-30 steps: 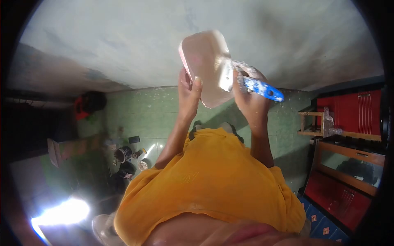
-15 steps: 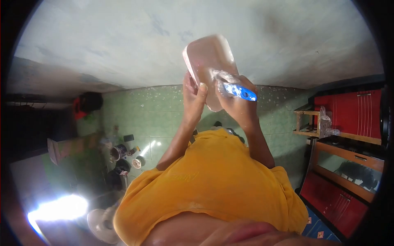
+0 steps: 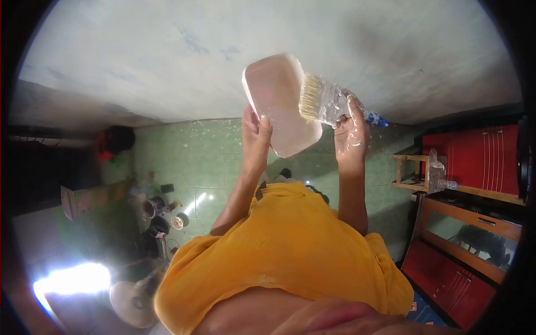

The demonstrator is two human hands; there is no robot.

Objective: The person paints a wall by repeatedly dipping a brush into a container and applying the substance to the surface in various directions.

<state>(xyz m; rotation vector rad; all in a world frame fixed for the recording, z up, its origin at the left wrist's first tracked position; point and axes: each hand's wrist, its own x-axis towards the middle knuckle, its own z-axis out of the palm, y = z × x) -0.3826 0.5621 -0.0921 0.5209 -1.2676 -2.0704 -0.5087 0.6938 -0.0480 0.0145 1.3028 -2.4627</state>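
Note:
My left hand [image 3: 256, 134] grips a pale pinkish plastic tub [image 3: 276, 100] by its lower left side, thumb over the rim. To the right of it, my right hand [image 3: 353, 131] holds a wide paintbrush [image 3: 329, 101], fingers on its metal band and the blue handle sticking out to the right. The cream bristles point left, right at the tub's edge in this view. White paint smears the brush's band, the handle and my right fingers and palm. Beyond both hands rises a patchy white and grey wall [image 3: 167, 61].
Paint-flecked green floor tiles [image 3: 206, 162] lie below. At left are several cans [image 3: 153, 206], a small pot [image 3: 180, 221] and a fan [image 3: 133, 304]. A wooden stool [image 3: 412, 172] and red cabinets [image 3: 474, 159] stand at right.
My right hand has moved right, away from over the tub, and turned the brush so its bristles now show, pointing left. The tub has shifted slightly left and tilted.

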